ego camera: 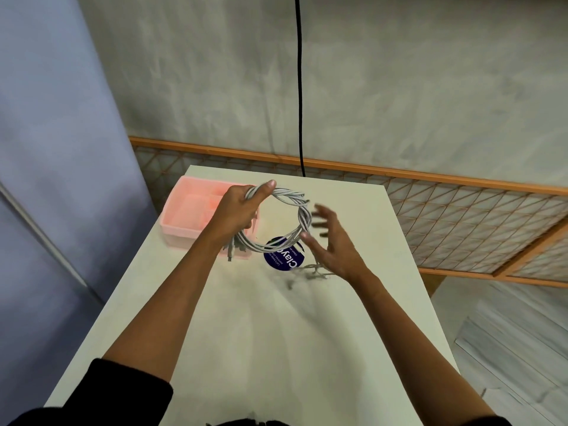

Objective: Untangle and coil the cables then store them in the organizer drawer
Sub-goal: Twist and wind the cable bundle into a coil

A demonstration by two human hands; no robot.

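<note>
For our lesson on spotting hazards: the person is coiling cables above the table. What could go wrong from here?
1. Only the left hand grips the grey cable coil; the right hand is open, so loops may spring apart.
2. The loose cable ends under the right hand could snag or re-tangle.
3. The coil looks wide against the compartments of the pink organizer tray and may not fit.

Both bare forearms reach forward, a dark sleeve point(123, 392) bunched at the left elbow. The left hand point(238, 212) curls round the cable coil point(304, 219), thumb laid along its top. The right hand point(335, 244) hovers just beside the coil's right edge, fingers spread, straight and blurred.
</note>
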